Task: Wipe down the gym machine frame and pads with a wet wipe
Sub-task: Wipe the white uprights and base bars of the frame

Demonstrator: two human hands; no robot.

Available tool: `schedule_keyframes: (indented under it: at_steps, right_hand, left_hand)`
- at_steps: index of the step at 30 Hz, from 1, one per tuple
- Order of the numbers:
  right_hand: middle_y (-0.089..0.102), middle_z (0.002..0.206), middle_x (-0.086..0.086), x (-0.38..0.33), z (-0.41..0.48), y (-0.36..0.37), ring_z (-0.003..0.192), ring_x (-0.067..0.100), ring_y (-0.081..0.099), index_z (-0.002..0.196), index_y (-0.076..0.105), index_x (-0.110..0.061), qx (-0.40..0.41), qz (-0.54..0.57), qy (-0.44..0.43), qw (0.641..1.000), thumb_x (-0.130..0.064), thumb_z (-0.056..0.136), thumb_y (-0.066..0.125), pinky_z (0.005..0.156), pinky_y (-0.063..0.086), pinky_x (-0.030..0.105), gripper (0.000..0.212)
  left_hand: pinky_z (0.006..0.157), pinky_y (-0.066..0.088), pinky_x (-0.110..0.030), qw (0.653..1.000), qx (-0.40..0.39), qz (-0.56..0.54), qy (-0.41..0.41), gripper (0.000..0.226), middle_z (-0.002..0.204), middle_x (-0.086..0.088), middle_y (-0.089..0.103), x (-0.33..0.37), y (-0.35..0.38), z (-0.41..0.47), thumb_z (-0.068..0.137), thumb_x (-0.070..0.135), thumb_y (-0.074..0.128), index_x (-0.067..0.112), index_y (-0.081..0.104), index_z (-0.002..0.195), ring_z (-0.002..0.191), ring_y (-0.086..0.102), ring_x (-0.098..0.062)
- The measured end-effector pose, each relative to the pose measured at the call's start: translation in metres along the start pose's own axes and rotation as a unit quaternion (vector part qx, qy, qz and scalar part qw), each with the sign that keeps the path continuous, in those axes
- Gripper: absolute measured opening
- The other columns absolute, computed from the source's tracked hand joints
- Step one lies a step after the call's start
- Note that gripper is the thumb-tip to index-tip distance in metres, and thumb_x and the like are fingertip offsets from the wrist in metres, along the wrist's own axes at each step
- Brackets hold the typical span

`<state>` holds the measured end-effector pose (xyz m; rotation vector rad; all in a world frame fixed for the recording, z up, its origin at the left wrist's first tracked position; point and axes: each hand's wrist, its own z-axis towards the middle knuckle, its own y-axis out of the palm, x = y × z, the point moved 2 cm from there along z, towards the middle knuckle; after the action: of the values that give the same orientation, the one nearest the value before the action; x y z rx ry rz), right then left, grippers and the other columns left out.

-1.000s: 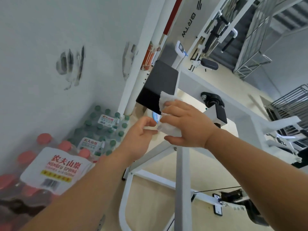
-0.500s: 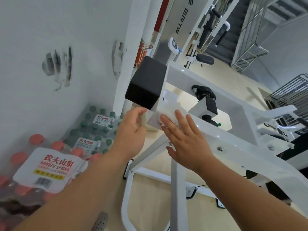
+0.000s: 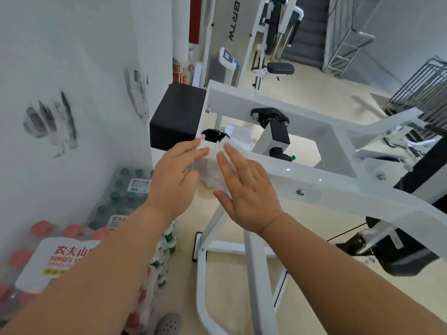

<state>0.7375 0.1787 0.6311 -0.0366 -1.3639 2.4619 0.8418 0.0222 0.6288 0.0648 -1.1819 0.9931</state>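
A white gym machine frame [image 3: 321,180] runs from the centre toward the right, with a black rectangular pad [image 3: 177,118] at its left end. A crumpled white wet wipe [image 3: 211,169] lies over the end of the near frame bar, just below the pad. My left hand [image 3: 174,180] has its fingers stretched over the wipe's left side and touches it. My right hand [image 3: 246,187] lies flat with straight fingers, pressing the wipe's right side against the bar. The wipe is blurred and partly hidden between the hands.
Shrink-wrapped packs of water bottles [image 3: 72,252] are stacked on the floor against the white wall at left. The machine's white base legs [image 3: 256,274] stand below my hands. Another machine with a black seat [image 3: 280,68] and a staircase [image 3: 307,27] lie behind.
My right hand has gone from gripping the wipe at the pad's corner to lying flat on it on the frame bar. The left hand has spread onto the wipe. The view came closer.
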Motion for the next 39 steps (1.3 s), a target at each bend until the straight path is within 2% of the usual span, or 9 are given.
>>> schedule_keyframes:
  at_steps: [5, 13, 19, 22, 26, 29, 32, 36, 39]
  right_hand:
    - [0.055, 0.145, 0.015, -0.004, 0.025, 0.013, 0.131, 0.034, 0.053, 0.143, 0.054, -0.002, -0.003, -0.013, 0.071, 0.997, -0.027, 0.102, 0.05, 0.107, 0.044, 0.048, 0.047]
    - [0.042, 0.158, 0.014, 0.008, 0.015, 0.02, 0.144, 0.036, 0.041, 0.155, 0.037, -0.009, -0.073, -0.09, 0.076, 0.99, -0.029, 0.106, 0.044, 0.119, 0.03, 0.048, 0.053]
    - [0.046, 0.153, 0.02, 0.031, -0.003, 0.0, 0.139, 0.041, 0.046, 0.152, 0.038, -0.005, -0.148, -0.135, 0.131, 0.971, -0.04, 0.105, 0.031, 0.116, 0.037, 0.053, 0.058]
    - [0.05, 0.15, 0.022, 0.018, 0.026, 0.003, 0.134, 0.043, 0.051, 0.151, 0.041, -0.003, -0.169, -0.125, 0.125, 0.97, -0.046, 0.101, 0.039, 0.112, 0.041, 0.052, 0.066]
    - [0.036, 0.16, 0.021, -0.004, 0.055, 0.015, 0.146, 0.04, 0.037, 0.157, 0.027, -0.002, -0.2, -0.101, 0.083, 0.971, -0.048, 0.105, 0.03, 0.118, 0.032, 0.05, 0.069]
    - [0.035, 0.161, 0.02, 0.002, 0.043, 0.01, 0.146, 0.039, 0.037, 0.158, 0.027, -0.004, -0.202, -0.108, 0.078, 0.97, -0.043, 0.105, 0.027, 0.118, 0.033, 0.051, 0.066]
    - [0.036, 0.16, 0.019, 0.026, 0.011, -0.002, 0.146, 0.039, 0.037, 0.157, 0.028, -0.004, -0.209, -0.12, 0.106, 0.965, -0.04, 0.105, 0.027, 0.12, 0.032, 0.052, 0.063]
    - [0.046, 0.154, 0.018, 0.071, -0.037, -0.022, 0.141, 0.039, 0.044, 0.152, 0.039, -0.004, -0.195, -0.112, 0.177, 0.958, -0.044, 0.104, 0.025, 0.117, 0.037, 0.052, 0.064]
    - [0.043, 0.157, 0.015, 0.087, -0.05, -0.027, 0.145, 0.037, 0.041, 0.154, 0.038, -0.006, -0.205, -0.101, 0.212, 0.95, -0.05, 0.102, 0.024, 0.12, 0.032, 0.051, 0.069]
  left_hand:
    - [0.118, 0.032, -0.031, 0.999, -0.001, -0.043, -0.022, 0.055, 0.142, 0.013, 0.049, -0.001, 0.001, -0.001, 0.084, 0.006, 0.036, 0.021, 0.065, 0.128, 0.136, 0.041, -0.002]
    - [0.118, 0.034, -0.032, 1.0, -0.017, -0.024, -0.002, 0.054, 0.146, 0.01, 0.049, -0.007, -0.002, 0.0, 0.086, 0.01, 0.035, 0.019, 0.066, 0.13, 0.137, 0.04, -0.002]
    - [0.115, 0.032, -0.022, 1.0, -0.015, -0.016, -0.005, 0.054, 0.145, 0.017, 0.044, -0.009, 0.002, -0.001, 0.086, 0.012, 0.039, 0.021, 0.063, 0.132, 0.132, 0.034, 0.013]
    - [0.114, 0.036, -0.026, 1.0, -0.005, -0.012, -0.005, 0.053, 0.143, 0.014, 0.046, -0.005, 0.002, -0.001, 0.086, 0.014, 0.038, 0.018, 0.065, 0.131, 0.133, 0.038, 0.005]
    - [0.113, 0.034, -0.023, 1.0, -0.002, 0.006, 0.011, 0.055, 0.145, 0.007, 0.05, 0.002, 0.001, -0.001, 0.087, 0.024, 0.032, 0.019, 0.065, 0.131, 0.133, 0.041, 0.001]
    - [0.114, 0.038, -0.035, 1.0, 0.003, 0.03, 0.01, 0.053, 0.146, 0.004, 0.051, 0.002, 0.002, -0.001, 0.085, 0.015, 0.036, 0.017, 0.065, 0.13, 0.132, 0.041, -0.001]
    - [0.111, 0.039, -0.05, 0.994, 0.005, 0.105, 0.014, 0.055, 0.147, -0.001, 0.052, 0.006, 0.005, -0.001, 0.083, 0.022, 0.038, 0.016, 0.064, 0.131, 0.133, 0.046, -0.017]
    - [0.112, 0.031, -0.059, 0.96, 0.01, 0.276, 0.034, 0.054, 0.147, -0.009, 0.051, 0.02, 0.015, -0.009, 0.08, 0.023, 0.048, 0.011, 0.059, 0.132, 0.137, 0.042, -0.032]
    - [0.117, 0.02, -0.063, 0.945, -0.012, 0.322, 0.059, 0.058, 0.149, -0.01, 0.048, 0.03, 0.026, -0.015, 0.08, 0.027, 0.047, 0.012, 0.052, 0.136, 0.145, 0.032, -0.032]
